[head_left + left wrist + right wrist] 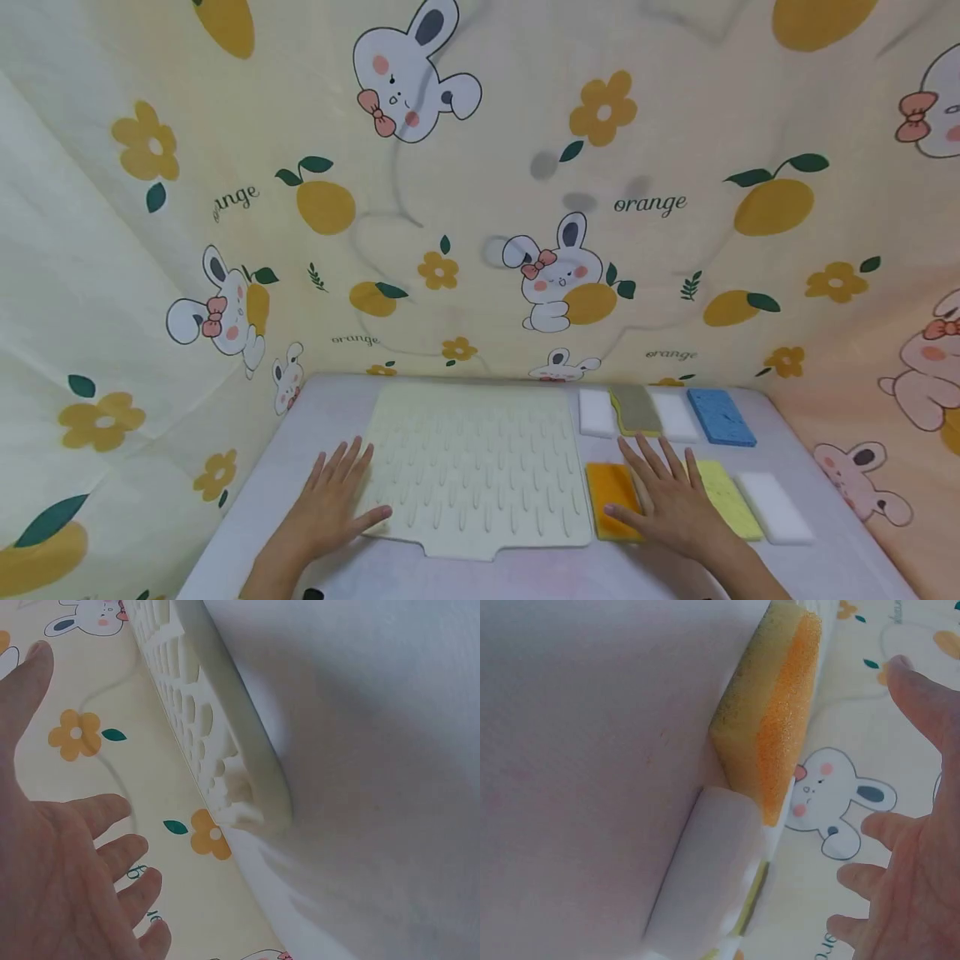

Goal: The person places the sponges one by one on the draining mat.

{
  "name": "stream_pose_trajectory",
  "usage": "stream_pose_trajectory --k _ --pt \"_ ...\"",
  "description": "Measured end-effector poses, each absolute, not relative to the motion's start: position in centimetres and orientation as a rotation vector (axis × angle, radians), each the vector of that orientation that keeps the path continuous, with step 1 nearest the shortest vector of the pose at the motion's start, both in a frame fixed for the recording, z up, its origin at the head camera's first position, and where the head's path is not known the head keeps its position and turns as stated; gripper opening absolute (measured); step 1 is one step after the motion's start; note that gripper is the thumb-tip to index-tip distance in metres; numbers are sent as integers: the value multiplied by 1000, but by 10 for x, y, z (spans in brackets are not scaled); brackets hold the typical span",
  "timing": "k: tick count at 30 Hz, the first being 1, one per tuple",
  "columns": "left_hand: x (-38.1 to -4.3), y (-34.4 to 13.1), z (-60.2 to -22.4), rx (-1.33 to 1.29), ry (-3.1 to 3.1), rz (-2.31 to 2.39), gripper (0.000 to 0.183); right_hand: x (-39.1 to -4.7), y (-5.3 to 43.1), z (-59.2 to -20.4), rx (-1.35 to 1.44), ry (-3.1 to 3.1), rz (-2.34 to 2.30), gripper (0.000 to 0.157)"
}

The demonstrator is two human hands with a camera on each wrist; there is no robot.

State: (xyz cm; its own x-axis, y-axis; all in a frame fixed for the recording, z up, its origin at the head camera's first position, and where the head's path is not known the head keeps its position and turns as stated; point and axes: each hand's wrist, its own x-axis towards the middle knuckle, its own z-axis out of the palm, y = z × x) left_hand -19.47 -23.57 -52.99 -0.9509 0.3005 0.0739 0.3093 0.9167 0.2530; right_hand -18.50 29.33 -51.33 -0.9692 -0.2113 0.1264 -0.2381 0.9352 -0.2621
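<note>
A cream draining mat (480, 467) with rows of raised ridges and a tab at its near edge lies flat on the table. My left hand (330, 504) is spread beside its left edge, with the thumb overlapping the near left corner in the head view. The left wrist view shows that hand (75, 862) with nothing in it, fingers apart. My right hand (667, 500) hovers with spread fingers over the front row of sponges, partly covering an orange-topped sponge (609, 492). In the right wrist view a white sponge (709, 870) lies beside the orange-topped sponge (784, 712).
Also in the front row are a yellow sponge (727, 504) and a white block (774, 507). Behind them stand a white block (597, 417), a grey-and-yellow sponge (637, 408), another white block (677, 417) and a blue sponge (722, 417). Patterned cloth (480, 183) surrounds the table.
</note>
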Motion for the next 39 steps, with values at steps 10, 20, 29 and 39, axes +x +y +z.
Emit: stream_pose_trajectory --k 10,20,29,39 --pt "-200 -232 -536 -526 -3088 -399 103 -187 309 -513 348 -2995 501 105" --pt "-200 -234 -538 -523 -3118 -465 106 -188 339 -514 373 -2998 549 103" --pt "-203 -237 -543 -542 -3153 -536 112 -187 380 -511 379 -2983 570 98" --pt "-202 -236 -540 -549 -3186 -617 116 -184 423 -511 414 -2922 521 95"
